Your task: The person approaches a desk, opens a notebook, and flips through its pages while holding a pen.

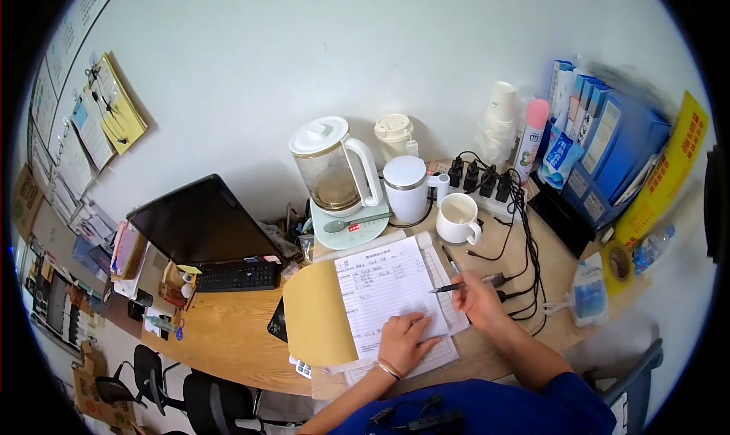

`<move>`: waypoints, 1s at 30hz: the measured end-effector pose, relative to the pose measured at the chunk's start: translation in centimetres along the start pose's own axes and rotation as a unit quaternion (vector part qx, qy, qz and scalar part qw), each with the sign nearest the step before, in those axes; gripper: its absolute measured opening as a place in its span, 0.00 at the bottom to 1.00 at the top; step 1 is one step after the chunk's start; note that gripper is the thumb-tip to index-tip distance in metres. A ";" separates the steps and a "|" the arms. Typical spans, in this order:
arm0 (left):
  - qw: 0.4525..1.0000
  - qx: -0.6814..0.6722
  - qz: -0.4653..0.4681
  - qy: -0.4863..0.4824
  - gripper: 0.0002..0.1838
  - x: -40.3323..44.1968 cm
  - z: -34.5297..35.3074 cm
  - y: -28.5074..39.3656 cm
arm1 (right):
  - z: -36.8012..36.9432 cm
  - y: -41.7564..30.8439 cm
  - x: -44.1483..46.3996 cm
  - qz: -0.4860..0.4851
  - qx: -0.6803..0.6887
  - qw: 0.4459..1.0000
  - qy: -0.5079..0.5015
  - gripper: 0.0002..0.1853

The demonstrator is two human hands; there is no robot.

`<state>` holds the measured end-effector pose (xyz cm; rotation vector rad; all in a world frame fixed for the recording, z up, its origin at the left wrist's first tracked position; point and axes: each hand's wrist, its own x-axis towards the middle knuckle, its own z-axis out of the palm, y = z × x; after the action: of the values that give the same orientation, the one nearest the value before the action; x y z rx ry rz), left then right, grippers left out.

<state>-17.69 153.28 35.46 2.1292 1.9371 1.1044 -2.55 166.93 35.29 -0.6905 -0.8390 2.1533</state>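
Head view: right fingers [471, 286] hold black pen [447, 288]

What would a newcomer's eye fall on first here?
Probably the handwritten page low in the middle, with a pen in the right grip at its right edge and the left grip resting on its lower part. Next, perhaps the large glass kettle behind it, then the bright yellow sheet at far right.

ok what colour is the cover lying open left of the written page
The cover is plain tan-yellow, shown in the head view, the only one.
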 end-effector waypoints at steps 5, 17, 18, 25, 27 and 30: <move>1.000 -0.006 0.012 0.019 0.20 0.0 -0.1 0.0 | 0.0 0.1 0.0 0.005 -0.011 1.000 -0.004 0.17; 1.000 -0.018 -0.004 0.014 0.15 0.0 -0.2 0.0 | -0.2 0.2 0.0 -0.006 -0.024 1.000 -0.012 0.17; 1.000 -0.019 -0.003 0.013 0.15 0.0 -0.2 0.0 | -0.2 0.2 0.1 -0.007 -0.025 1.000 -0.012 0.17; 1.000 -0.025 -0.003 0.017 0.11 -0.1 0.0 -0.3 | 0.2 0.0 -0.1 -0.011 -0.025 1.000 -0.006 0.18; 0.999 -0.028 -0.004 0.015 0.10 -0.1 -0.1 -0.3 | 0.4 0.0 -0.1 -0.015 -0.022 1.000 -0.002 0.16; 0.999 -0.030 -0.004 0.015 0.10 -0.1 -0.1 -0.2 | 0.4 -0.2 -0.2 -0.013 -0.016 1.000 -0.008 0.13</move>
<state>-17.92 153.23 35.34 2.0838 1.8979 1.1838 -2.63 166.75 35.72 -0.6765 -0.8887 2.1286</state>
